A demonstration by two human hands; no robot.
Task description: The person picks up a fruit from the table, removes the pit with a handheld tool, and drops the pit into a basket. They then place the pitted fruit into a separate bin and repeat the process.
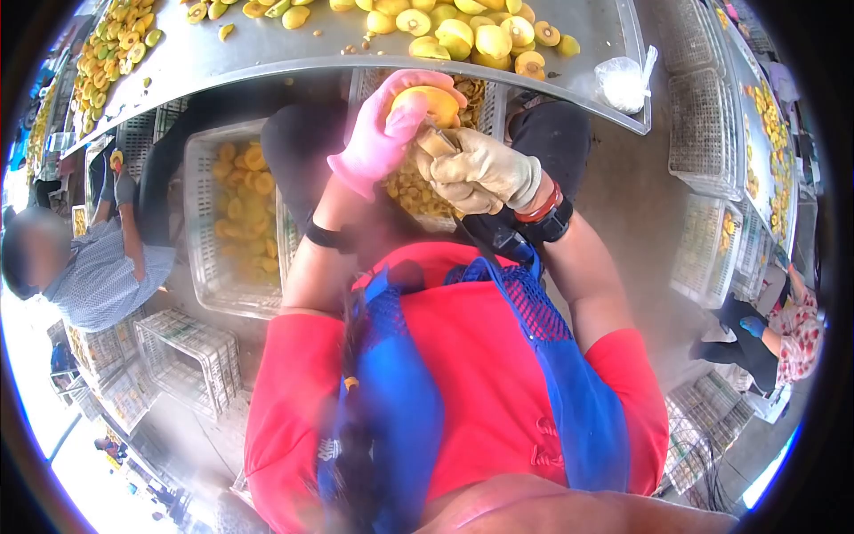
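My left hand (389, 129), in a pink rubber glove, is closed around a yellow peach (431, 104). My right hand (485, 172), in an off-white work glove, touches the fruit from below with its fingers curled. It grips a small tool (436, 142) with a metal part showing near the thumb; most of the tool is hidden. Both hands are close together above a crate (489, 114) between my knees, which holds many small yellow-brown pieces. Just beyond my hands is the edge of a metal table (311, 55).
Piles of halved peaches (454, 37) lie on the table, with a knotted clear plastic bag (620, 84) at its right corner. A white crate (203, 267) of yellow halves stands left. Other crates (698, 125) are stacked right. Co-workers (107, 267) sit at both sides.
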